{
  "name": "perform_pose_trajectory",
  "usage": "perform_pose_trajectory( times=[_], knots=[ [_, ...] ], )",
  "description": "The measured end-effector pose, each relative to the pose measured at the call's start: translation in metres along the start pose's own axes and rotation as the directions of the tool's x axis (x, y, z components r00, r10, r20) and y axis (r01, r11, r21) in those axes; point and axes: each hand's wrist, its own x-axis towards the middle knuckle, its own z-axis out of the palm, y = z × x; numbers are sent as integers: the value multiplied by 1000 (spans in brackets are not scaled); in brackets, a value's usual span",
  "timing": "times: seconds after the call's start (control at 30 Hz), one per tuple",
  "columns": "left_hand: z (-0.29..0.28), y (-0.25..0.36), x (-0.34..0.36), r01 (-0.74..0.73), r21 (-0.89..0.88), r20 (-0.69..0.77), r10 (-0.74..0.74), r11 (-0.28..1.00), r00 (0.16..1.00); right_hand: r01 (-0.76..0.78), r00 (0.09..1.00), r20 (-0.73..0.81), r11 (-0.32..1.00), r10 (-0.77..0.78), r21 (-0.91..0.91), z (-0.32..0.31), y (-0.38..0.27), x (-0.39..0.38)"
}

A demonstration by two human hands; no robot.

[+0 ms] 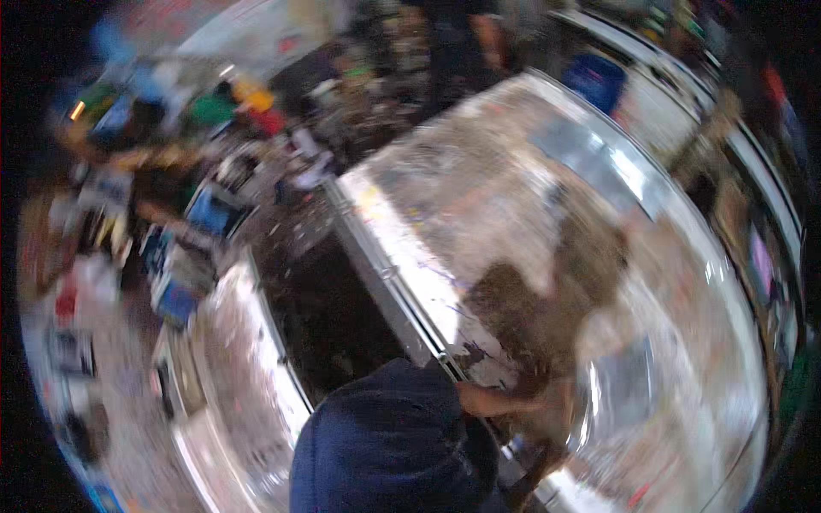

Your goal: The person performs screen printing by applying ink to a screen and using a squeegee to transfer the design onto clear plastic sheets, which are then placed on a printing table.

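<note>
Grip: my hand (558,409) comes from the dark blue sleeve (389,445), low over the surface (479,188); the fingers are blurred, so I cannot tell how far open it is, or if it has hold of something.
Shiny sheet (629,385): on the surface, just to the right of my grip; if they touch, I cannot tell. It looks thin and slippery, so I should press softly with flat fingers and not crease its edge.
Other hand: I cannot make it out clearly; its support would be useful for me.
Grey panel (590,162): well beyond my grip; better I push nothing into it.
Dark gap (333,316): left of my grip; I should work away from it.
</note>
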Motion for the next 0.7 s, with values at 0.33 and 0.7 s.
perform_pose_trajectory(
  times=[0.33, 0.7],
  knots=[
    [-1, 14, 6, 35, -57, -20, -36, 998, 999, -8, 965, 263, 995, -19, 103, 12, -56, -15],
    [-1, 22, 33, -72, -91, 40, 76, 993, 996, -173, 983, 137, 884, 125, 435, -39, -18, -54]
  ],
)
